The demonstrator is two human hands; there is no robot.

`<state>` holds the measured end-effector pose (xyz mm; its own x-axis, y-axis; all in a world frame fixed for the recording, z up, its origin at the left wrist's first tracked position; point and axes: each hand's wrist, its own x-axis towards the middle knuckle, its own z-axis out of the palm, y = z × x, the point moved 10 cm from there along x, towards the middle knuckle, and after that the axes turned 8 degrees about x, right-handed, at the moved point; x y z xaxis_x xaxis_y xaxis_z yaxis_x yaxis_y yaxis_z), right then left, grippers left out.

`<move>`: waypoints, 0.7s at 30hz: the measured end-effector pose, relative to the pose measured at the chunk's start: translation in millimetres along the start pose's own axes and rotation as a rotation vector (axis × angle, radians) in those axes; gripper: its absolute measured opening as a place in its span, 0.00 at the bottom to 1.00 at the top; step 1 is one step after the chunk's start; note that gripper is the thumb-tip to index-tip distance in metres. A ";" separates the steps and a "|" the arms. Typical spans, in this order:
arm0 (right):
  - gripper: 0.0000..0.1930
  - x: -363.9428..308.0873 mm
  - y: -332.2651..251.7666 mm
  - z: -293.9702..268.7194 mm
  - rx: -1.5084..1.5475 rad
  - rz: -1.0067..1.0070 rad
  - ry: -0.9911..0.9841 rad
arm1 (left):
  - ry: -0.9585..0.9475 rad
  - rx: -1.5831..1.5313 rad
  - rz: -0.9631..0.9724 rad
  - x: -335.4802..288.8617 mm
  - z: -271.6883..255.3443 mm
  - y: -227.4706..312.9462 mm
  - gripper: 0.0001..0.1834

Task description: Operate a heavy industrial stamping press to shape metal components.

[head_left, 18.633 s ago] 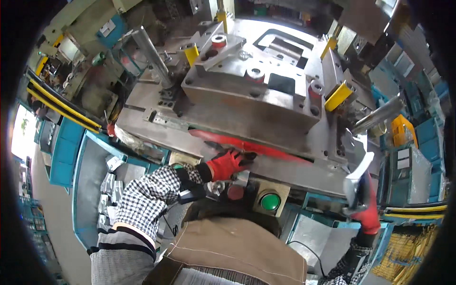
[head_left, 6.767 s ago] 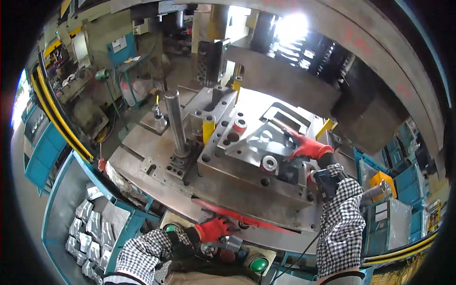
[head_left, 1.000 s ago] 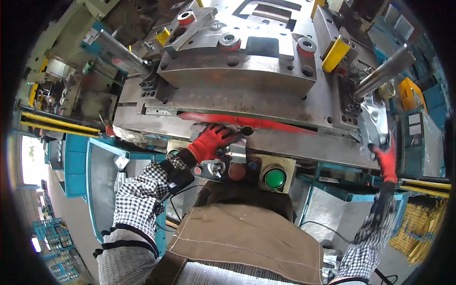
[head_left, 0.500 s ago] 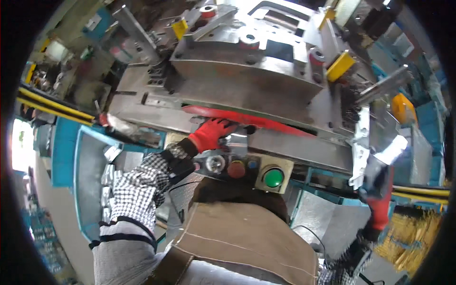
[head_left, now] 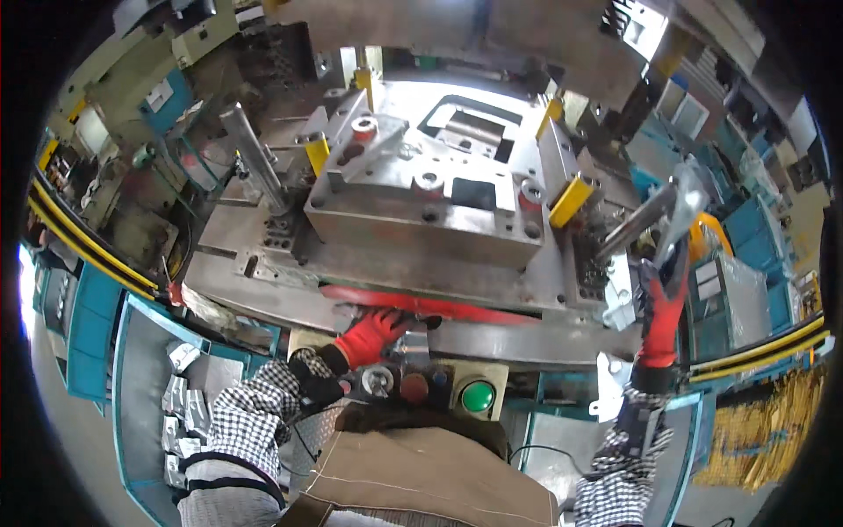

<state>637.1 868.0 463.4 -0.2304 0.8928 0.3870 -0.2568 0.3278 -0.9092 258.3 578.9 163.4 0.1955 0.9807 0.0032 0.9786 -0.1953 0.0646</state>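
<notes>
My left hand (head_left: 371,338), in a red glove with dark fingertips, rests at the front edge of the press bed (head_left: 562,342). Its fingers curl just below a long red strip (head_left: 430,305), beside a small shiny metal block; what they grip, if anything, is hidden. My right hand (head_left: 660,321), also red-gloved, is raised at the right end of the bed. Its dark fingers are closed on a shiny, blurred sheet-metal part (head_left: 688,211), which points upward. Beside that hand a pale metal bracket (head_left: 620,294) sits on the bed's end, and another bracket (head_left: 610,386) lies lower.
A steel die (head_left: 421,233) with yellow posts (head_left: 572,202) stands ahead, between guide pillars (head_left: 253,158). Below my left hand are a red button (head_left: 414,387) and a green button (head_left: 478,397). A blue bin (head_left: 132,395) at left holds several metal parts.
My right hand has moved up and forward from the lower right, carrying the metal part. My left hand stays beside the red strip. The view has tilted up, showing more of the press.
</notes>
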 end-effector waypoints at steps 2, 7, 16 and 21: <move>0.48 -19.5 17.8 2.3 -0.060 -0.174 0.139 | 0.065 -0.014 -0.006 -6.0 -18.8 -2.7 0.58; 0.61 -74.3 90.3 63.8 -0.306 -0.199 -0.027 | 0.118 -0.006 0.020 -8.6 -22.7 -6.8 0.54; 0.61 118.3 89.8 324.1 -0.581 -0.064 -1.054 | 0.020 0.007 -0.009 -7.5 -19.7 -12.6 0.54; 0.56 180.3 171.9 364.1 -0.720 0.139 -1.264 | 0.060 0.038 0.026 -0.5 -19.6 -10.9 0.55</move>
<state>209.7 973.0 432.8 -0.9645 0.1938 -0.1795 0.2640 0.6826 -0.6814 246.2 580.6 182.2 0.2181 0.9738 0.0643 0.9752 -0.2201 0.0254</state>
